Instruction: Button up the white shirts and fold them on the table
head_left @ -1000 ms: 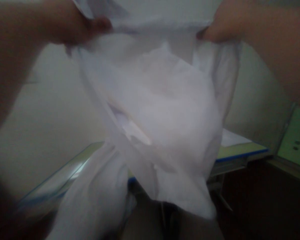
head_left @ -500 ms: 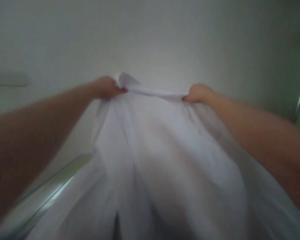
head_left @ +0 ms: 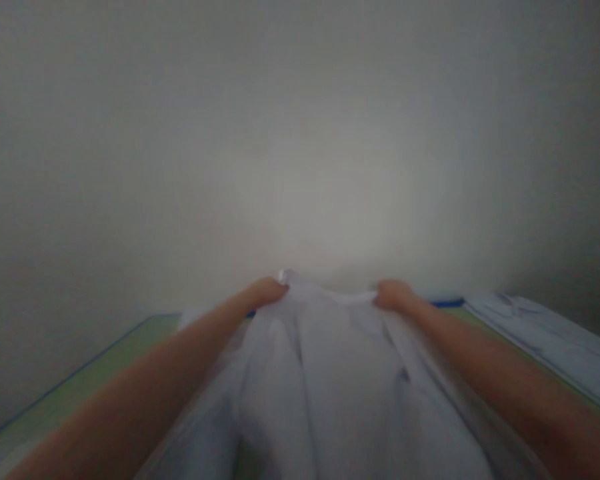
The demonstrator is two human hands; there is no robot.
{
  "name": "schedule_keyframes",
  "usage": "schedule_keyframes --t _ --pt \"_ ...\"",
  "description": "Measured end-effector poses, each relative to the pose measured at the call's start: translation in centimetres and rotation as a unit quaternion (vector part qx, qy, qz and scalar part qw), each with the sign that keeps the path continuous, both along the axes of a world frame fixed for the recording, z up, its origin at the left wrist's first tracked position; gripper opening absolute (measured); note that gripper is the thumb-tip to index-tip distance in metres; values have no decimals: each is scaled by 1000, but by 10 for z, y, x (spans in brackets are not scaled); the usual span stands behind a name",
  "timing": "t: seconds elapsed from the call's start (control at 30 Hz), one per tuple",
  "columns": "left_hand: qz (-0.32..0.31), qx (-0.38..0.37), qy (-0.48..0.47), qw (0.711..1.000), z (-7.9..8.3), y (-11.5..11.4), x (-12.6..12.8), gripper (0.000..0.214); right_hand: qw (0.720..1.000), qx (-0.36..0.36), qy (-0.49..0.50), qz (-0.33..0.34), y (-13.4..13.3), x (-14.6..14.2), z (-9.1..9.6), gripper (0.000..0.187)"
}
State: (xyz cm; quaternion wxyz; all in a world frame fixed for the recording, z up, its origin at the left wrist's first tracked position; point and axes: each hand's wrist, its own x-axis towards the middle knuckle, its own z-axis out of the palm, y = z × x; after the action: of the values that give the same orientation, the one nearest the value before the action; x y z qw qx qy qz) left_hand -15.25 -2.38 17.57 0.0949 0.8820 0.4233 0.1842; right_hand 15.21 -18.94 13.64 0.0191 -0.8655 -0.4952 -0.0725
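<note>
A white garment [head_left: 345, 373] of thin cloth hangs in loose folds between my outstretched arms. Its narrow upper edge, like a neckband or collar, is drawn across from hand to hand. My left hand [head_left: 271, 291] is closed on the left end of this edge, where a small flap of cloth sticks up. At the right end, my right hand [head_left: 393, 293] pinches the same edge. The lower part of the garment runs out of view at the bottom. Motion blur hides finer details, so its exact kind is unclear.
Beyond the garment lies a green table surface [head_left: 125, 350] with a blue edge. Flat white cloth or garments [head_left: 545, 333] lie on its right side. A plain pale wall [head_left: 300, 133] rises behind it.
Both hands have come down in the view with the garment still held between them. More of the green table and the white cloth at right now shows; the view has shifted.
</note>
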Motion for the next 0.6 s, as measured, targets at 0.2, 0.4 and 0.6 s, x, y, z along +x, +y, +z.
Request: schedule_keyframes --t 0.2,0.4,0.6 --pt "14 -54 18 998 -20 5 -8 40 999 12 13 33 -11 14 -33 43" --pt "8 -212 -144 967 -5 -15 -10 43 996 47 30 63 -33 23 -13 24" --pt "-39 -289 -257 921 -8 -47 29 36 987 69 88 112 -38 24 -9 38"
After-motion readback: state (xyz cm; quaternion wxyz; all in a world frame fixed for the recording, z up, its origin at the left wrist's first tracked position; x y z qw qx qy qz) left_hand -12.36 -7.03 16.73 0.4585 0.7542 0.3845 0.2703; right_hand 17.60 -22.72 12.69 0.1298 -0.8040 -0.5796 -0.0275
